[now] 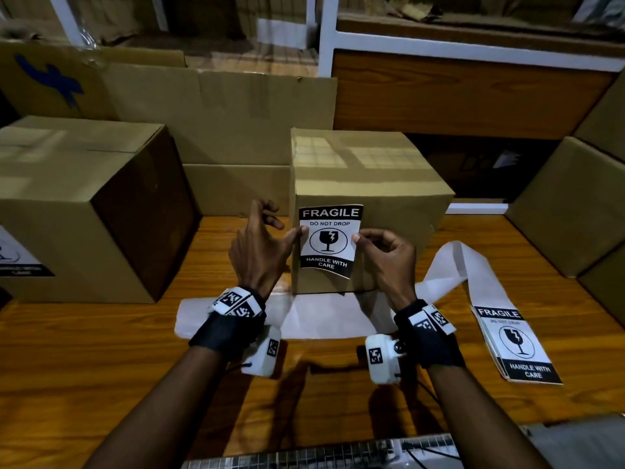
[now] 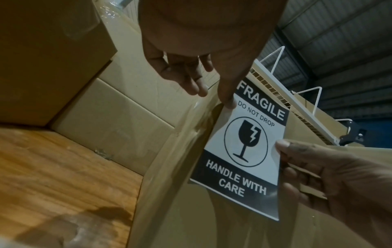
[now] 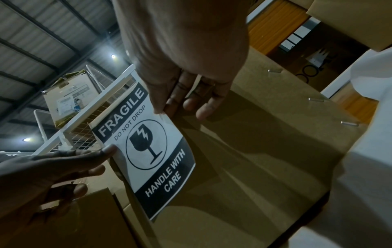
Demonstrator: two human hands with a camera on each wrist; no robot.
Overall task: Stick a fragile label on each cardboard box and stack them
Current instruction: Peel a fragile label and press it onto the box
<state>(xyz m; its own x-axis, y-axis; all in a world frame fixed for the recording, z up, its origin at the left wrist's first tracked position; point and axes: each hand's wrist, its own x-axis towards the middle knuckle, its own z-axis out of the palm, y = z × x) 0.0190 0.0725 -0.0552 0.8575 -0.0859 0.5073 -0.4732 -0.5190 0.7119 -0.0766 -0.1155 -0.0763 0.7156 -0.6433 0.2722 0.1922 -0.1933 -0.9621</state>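
A small cardboard box (image 1: 368,184) stands on the wooden table (image 1: 101,350) in front of me. A black and white fragile label (image 1: 329,243) lies against its near face, top edge at the box's top, lower part lifted slightly off. My left hand (image 1: 287,228) presses its thumb on the label's left edge (image 2: 228,104), its other fingers spread loosely beside the box. My right hand (image 1: 362,240) pinches the label's right edge (image 2: 282,147) between thumb and fingers. The right wrist view shows the label (image 3: 148,147) with both thumbs on it.
A larger box (image 1: 84,204), with a label on its near face (image 1: 17,258), stands at the left. A stack of fragile labels (image 1: 521,346) and a curled white backing strip (image 1: 453,269) lie at the right. More boxes (image 1: 575,204) stand far right; flat cardboard (image 1: 220,113) leans behind.
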